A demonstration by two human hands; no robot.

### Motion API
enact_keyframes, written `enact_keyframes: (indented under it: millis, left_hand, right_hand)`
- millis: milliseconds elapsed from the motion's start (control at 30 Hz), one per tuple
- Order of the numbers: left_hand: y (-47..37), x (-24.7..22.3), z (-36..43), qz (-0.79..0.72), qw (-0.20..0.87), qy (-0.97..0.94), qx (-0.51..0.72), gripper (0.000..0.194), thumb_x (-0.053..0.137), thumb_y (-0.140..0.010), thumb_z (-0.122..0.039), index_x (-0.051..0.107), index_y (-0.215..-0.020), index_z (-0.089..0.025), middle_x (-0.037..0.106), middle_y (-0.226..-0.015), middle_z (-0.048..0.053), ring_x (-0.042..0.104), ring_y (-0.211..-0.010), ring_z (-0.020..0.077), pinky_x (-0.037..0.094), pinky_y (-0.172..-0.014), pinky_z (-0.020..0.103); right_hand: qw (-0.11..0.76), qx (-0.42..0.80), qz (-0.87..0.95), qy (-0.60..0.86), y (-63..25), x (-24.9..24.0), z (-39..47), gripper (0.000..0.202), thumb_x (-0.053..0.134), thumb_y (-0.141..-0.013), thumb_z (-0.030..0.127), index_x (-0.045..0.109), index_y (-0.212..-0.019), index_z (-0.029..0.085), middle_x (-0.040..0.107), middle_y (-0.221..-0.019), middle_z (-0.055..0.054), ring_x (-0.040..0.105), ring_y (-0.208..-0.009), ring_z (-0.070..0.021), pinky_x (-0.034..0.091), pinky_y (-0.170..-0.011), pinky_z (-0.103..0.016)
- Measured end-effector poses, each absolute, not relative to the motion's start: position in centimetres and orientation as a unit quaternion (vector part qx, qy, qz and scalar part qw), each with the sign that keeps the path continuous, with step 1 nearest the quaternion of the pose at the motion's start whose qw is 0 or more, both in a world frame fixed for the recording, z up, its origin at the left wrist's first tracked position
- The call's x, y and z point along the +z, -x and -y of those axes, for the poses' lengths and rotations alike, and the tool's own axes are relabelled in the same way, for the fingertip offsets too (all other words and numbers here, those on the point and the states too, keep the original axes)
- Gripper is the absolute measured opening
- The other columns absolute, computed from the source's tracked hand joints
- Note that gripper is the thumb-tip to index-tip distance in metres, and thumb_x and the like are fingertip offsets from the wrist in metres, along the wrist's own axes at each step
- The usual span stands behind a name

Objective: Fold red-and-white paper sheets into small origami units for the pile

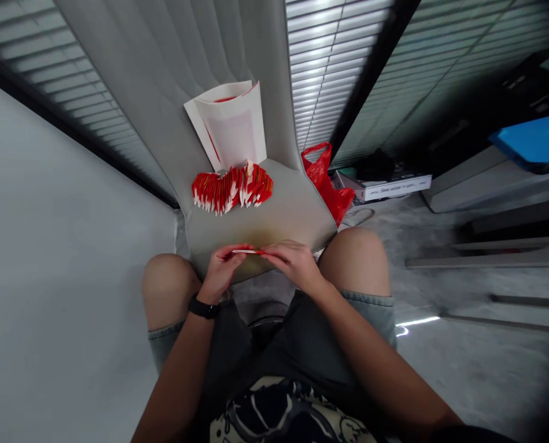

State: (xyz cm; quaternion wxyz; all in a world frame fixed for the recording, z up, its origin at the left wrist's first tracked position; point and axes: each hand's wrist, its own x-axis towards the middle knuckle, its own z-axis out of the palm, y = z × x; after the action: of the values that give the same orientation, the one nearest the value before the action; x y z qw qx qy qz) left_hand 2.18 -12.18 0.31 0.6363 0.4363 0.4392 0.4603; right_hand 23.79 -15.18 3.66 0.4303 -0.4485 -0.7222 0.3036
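My left hand point(222, 269) and my right hand point(296, 261) meet over the front of a grey chair seat point(292, 218). Between them they pinch a thin folded red-and-white paper point(248, 251), seen nearly edge-on. The left fingers close on one end, the right fingers and thumb on the other. Further back on the seat stands a row of several folded red-and-white papers point(230, 189), packed side by side like a fan. White sheets with some red on them point(232, 126) lean upright against the chair back behind that row.
A red plastic bag point(326, 183) hangs or lies at the seat's right side. Beyond it is a white box point(389, 186) on the floor. A blue object point(537, 141) rests on grey furniture at right. A white wall point(62, 264) stands close on the left.
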Motion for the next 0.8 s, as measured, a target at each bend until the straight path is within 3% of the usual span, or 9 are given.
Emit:
enact_keyframes:
  millis: [267,467,667,800]
  left_hand:
    - [-2.1,0.9,12.5,-0.411,0.669,-0.399,0.474,0.032,0.091,-0.063,-0.046,0.08,-0.079,-0.021,0.079,-0.088,0.007,0.074,-0.089,0.0211,0.055,-0.093,0.036]
    - [-2.4,1.1,12.7,-0.415,0.658,-0.361,0.514,0.032,0.092,-0.062,-0.045,0.078,-0.077,-0.021,0.078,-0.085,0.005,0.073,-0.086,0.0192,0.056,-0.091,0.035]
    - [-5.1,0.1,13.0,-0.376,0.72,-0.315,0.49,0.049,0.086,-0.069,-0.053,0.076,-0.103,-0.02,0.077,-0.108,0.01,0.072,-0.096,0.0217,0.057,-0.087,0.036]
    - [-5.9,-0.6,13.3,-0.44,0.681,-0.388,0.439,0.046,0.084,-0.072,-0.048,0.075,-0.105,-0.017,0.077,-0.1,0.008,0.07,-0.084,0.0166,0.055,-0.072,0.026]
  right_hand:
    - [0.433,0.36,0.684,0.463,-24.4,3.6,15.5,0.018,0.066,-0.095,0.038,0.076,-0.102,0.026,0.079,-0.092,-0.002,0.074,-0.08,-0.0165,0.056,-0.074,-0.028]
    - [0.432,0.444,0.633,0.464,-24.3,3.8,15.7,0.019,0.071,-0.09,0.042,0.078,-0.096,0.026,0.079,-0.088,-0.001,0.073,-0.078,-0.0168,0.056,-0.073,-0.028]
    - [0.467,0.52,0.496,0.515,-24.4,2.8,13.9,0.033,0.078,-0.076,0.052,0.077,-0.088,0.022,0.077,-0.079,-0.003,0.069,-0.069,-0.0165,0.055,-0.065,-0.028]
    - [0.47,0.571,0.418,0.527,-24.1,1.8,13.4,0.041,0.082,-0.067,0.057,0.075,-0.085,0.02,0.076,-0.077,-0.003,0.067,-0.066,-0.0159,0.053,-0.062,-0.028]
